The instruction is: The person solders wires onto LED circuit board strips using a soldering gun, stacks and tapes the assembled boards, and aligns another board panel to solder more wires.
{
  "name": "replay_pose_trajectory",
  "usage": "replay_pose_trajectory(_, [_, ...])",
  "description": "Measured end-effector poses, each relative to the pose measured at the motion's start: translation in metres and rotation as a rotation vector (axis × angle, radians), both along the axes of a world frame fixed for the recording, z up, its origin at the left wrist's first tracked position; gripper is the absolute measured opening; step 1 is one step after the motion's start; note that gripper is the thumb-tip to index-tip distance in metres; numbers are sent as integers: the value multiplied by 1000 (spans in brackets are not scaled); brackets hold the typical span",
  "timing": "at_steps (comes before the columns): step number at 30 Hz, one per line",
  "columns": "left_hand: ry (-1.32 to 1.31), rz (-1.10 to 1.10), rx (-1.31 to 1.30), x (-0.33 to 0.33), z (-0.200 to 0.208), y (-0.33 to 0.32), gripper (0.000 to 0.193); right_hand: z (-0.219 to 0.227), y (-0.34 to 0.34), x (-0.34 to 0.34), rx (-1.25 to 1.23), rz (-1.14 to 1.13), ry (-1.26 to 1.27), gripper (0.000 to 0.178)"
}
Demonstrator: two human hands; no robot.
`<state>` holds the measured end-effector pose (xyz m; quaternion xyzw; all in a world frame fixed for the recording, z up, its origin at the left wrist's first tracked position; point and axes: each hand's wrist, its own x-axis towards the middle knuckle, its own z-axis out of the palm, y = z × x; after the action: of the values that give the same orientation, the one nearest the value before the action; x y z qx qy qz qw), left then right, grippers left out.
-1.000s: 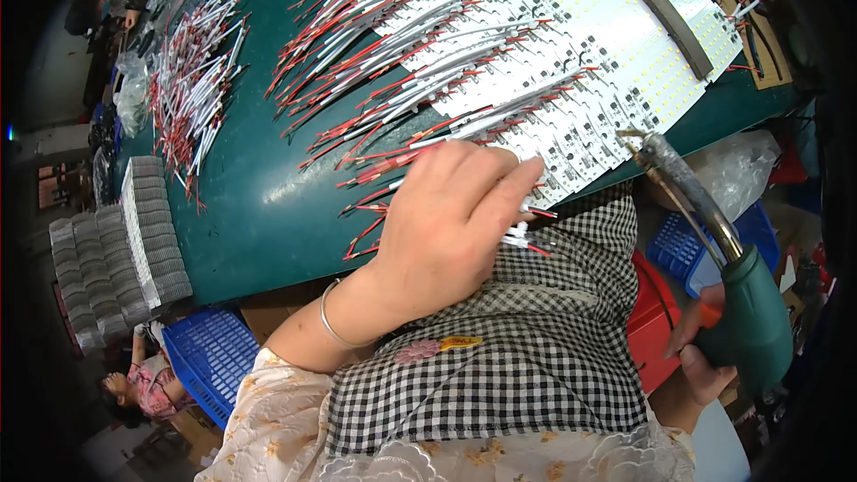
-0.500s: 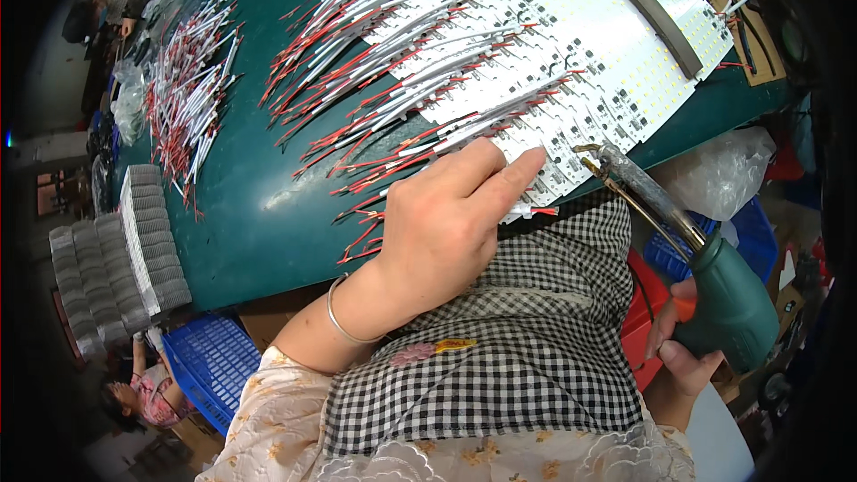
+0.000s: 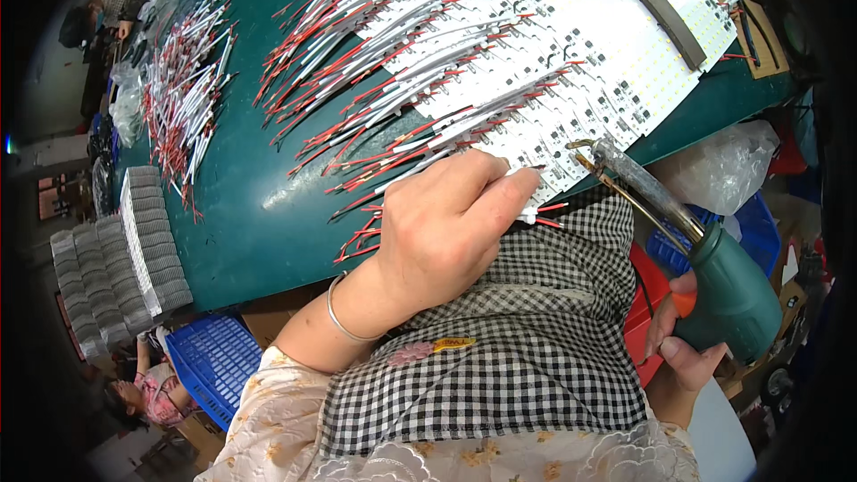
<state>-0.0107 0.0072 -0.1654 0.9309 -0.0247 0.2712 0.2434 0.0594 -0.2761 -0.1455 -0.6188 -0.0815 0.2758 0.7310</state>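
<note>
Soldering gun (image 3: 728, 290) sits in the right hand's (image 3: 683, 353) closed grip, while the left hand (image 3: 446, 223) pinches a wire (image 3: 536, 211).

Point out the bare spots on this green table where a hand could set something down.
Bare green table lies between the loose wire bundle and the wired white strips, toward the stacked grey pieces. The strips' side is crowded, under the left hand.

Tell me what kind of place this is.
Probably an electronics assembly workshop: white LED strip boards with red and white wires cover a green workbench, and the right hand holds a green soldering gun.
</note>
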Motion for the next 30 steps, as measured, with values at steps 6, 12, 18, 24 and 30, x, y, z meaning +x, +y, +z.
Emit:
replay_pose_trajectory(6, [7, -20, -35, 1, -2, 0, 37, -6, -5, 1, 0, -17, -34, 59])
replay_pose_trajectory(12, [-22, -77, -1, 0, -7, 4, 33, -6, -14, 4, 31, 91, 40, 63])
replay_pose_trajectory(18, [58, -74, -48, 1, -6, 4, 33, -5, -11, 6, 10, 160, 45, 61])
replay_pose_trajectory(24, [72, -64, -50, 1, -7, 2, 33, -3, 7, 1, -65, 15, 22, 45])
replay_pose_trajectory(30, [6, 5, -50, 3, -7, -1, 34, -9, 3, 7, -25, 168, -56, 51])
